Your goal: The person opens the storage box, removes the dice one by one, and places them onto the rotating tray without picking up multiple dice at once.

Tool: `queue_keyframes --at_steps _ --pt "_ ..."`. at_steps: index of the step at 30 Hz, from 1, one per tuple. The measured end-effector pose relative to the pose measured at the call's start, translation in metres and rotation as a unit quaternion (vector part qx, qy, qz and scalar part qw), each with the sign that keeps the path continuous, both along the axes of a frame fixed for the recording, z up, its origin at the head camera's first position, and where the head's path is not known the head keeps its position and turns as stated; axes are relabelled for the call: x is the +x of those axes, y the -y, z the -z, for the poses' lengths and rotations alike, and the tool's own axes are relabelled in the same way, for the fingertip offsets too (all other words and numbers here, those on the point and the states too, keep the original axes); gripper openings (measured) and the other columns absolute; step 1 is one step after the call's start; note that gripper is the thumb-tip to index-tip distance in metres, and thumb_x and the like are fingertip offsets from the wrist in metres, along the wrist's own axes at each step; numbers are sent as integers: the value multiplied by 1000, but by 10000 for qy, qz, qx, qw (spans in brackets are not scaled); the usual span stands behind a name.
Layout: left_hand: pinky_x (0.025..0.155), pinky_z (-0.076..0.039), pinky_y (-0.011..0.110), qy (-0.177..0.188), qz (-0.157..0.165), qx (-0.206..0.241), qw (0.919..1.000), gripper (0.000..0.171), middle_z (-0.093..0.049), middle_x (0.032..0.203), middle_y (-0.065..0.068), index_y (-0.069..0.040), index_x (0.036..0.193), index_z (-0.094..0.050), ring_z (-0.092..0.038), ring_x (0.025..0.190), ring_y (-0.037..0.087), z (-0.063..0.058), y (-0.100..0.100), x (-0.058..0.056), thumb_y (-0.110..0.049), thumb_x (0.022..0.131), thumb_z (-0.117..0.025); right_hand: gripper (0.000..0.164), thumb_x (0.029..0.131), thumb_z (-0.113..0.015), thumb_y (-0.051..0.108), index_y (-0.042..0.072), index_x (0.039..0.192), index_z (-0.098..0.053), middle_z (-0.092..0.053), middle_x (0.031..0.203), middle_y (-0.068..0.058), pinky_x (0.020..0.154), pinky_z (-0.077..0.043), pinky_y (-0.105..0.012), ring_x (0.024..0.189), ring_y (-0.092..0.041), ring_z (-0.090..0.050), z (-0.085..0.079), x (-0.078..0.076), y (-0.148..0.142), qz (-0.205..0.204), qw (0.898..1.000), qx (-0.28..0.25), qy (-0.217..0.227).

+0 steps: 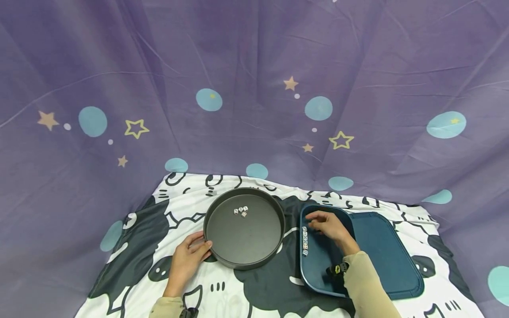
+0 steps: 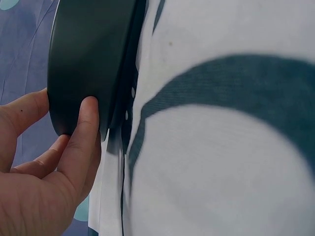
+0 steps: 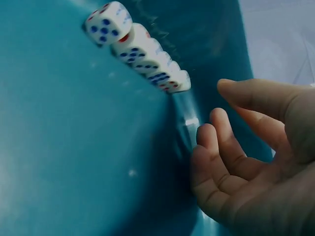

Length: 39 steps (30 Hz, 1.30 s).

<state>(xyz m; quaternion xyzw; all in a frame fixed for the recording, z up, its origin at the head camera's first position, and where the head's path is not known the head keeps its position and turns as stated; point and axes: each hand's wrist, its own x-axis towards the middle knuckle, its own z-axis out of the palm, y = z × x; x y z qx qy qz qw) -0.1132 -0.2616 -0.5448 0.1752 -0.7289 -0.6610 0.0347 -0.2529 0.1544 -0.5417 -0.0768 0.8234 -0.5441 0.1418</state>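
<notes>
Four dice (image 1: 241, 209) lie close together in the pan (image 1: 246, 240), a little above its middle; the round pan stands at the lower centre of the frame. A left hand (image 1: 187, 260) grips it at its lower left edge, fingers against the outer wall. Right of the pan is a blue tray (image 1: 318, 271), where a row (image 1: 305, 240) of more dice runs down along the left wall; in the right wrist view, one end die shows five blue pips. Just above the row, the right hand (image 1: 332, 227) is loosely bent and holds nothing, thumb and fingers apart. Beside the tray, at lower right, lies a blue lid (image 1: 387, 251). Everything rests on a patterned cloth (image 1: 222, 300), with a purple curtain (image 1: 254, 53) filling the upper frame.
</notes>
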Motion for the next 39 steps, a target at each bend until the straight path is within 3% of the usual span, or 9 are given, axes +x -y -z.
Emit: queue_keyframes --at_steps 6,13,22,28,39 --pt "82 -61 27 -99 -1 25 9999 51 -55 136 27 4 136 -54 -68 105 19 -1 -1 0 -7 90 -76 24 88 -70 -6 -7 112 -70 -64 81 -11 50 -44 -21 65 -14 -52 4 -2 1 -261 9995 113 -143" --pt "82 -61 27 -20 -36 64 10000 49 -56 136 25 3 135 -55 -69 100 12 2 0 0 -5 90 -75 27 80 -68 -17 -17 107 -66 -59 81 -22 55 -42 -17 69 -14 -49 10 -3 2 -723 9956 233 -556" --pt "82 -61 27 -62 -65 -14 10000 50 -57 133 26 3 135 -56 -68 102 15 3 1 0 -6 90 -75 24 77 -77 -9 -6 100 -74 -62 79 -8 57 -43 -17 71 -10 -50 14 -3 6 -594 9936 427 -864" --pt "82 -61 25 -26 -26 -53 10000 50 -56 135 26 2 136 -55 -68 104 15 1 1 0 -7 91 -75 20 77 -79 -6 -6 97 -74 -61 76 -4 56 -41 -17 68 -9 -50 16 -3 6 -492 9942 355 -892" --pt "82 -61 25 13 -20 -145 9999 50 -57 134 27 3 137 -54 -67 108 23 0 -1 1 -9 92 -74 19 84 -75 -4 -8 103 -73 -64 78 -7 57 -49 -21 68 -13 -53 10 -1 2 -329 9987 87 -388"
